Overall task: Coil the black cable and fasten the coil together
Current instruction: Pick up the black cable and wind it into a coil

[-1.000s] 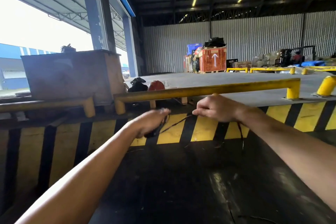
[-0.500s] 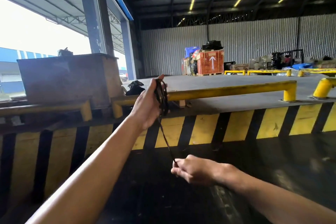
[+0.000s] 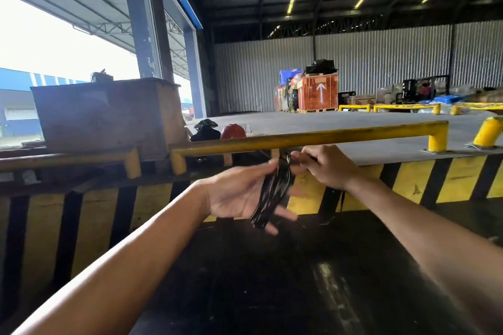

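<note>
The black cable [image 3: 272,193] hangs as a long, narrow bundle of loops across my left hand [image 3: 236,193], whose palm faces up with the fingers spread under it. My right hand [image 3: 324,166] is just to the right and a little higher, pinching the top end of the bundle near my left fingertips. A thin loose strand [image 3: 326,221] trails down to the dark floor below my right wrist. Both hands are blurred by motion.
A yellow rail [image 3: 313,137] runs just behind my hands above a yellow and black striped kerb [image 3: 408,185]. A large brown box [image 3: 109,114] stands at the left. A red helmet [image 3: 232,131] and a black bag [image 3: 205,132] lie behind the rail. Dark floor lies below.
My right hand rose from low near the floor up to the top of the bundle. My left hand dropped a little and turned its palm up.
</note>
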Demonstrator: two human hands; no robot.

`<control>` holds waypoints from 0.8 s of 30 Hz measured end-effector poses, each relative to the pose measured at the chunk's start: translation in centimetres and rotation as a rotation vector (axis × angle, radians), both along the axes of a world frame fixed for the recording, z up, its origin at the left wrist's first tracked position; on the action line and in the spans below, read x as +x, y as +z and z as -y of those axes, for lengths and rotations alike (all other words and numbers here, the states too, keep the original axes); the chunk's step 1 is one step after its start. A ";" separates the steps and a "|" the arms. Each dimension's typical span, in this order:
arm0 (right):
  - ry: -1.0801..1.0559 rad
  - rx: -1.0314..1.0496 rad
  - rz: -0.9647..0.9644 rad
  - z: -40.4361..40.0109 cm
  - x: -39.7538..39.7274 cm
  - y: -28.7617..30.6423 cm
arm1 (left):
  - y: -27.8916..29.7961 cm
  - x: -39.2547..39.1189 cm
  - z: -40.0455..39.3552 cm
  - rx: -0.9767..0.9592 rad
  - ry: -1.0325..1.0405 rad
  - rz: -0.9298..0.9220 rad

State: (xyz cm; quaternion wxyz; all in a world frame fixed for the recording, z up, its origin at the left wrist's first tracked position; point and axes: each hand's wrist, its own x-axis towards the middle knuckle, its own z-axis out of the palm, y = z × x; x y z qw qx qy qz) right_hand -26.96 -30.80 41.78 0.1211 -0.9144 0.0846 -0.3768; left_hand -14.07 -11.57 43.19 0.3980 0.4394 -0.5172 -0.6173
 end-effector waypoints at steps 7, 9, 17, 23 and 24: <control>0.136 0.164 -0.345 -6.2 1.7 -5.6 | 5.5 -2.0 0.4 -0.685 0.551 -0.427; 0.159 0.113 -0.428 -6.8 1.6 -5.6 | 5.6 -0.6 0.3 -0.752 0.867 -0.015; 0.025 -0.114 -0.167 -1.2 -1.6 2.3 | 0.2 3.5 -2.1 -0.130 0.722 1.433; -0.151 -0.167 -0.005 0.8 -1.0 2.7 | -0.1 1.1 -2.0 -0.028 0.493 0.619; -0.173 -0.133 -0.009 0.9 -0.6 2.0 | 0.1 0.7 -1.9 -0.033 0.405 0.433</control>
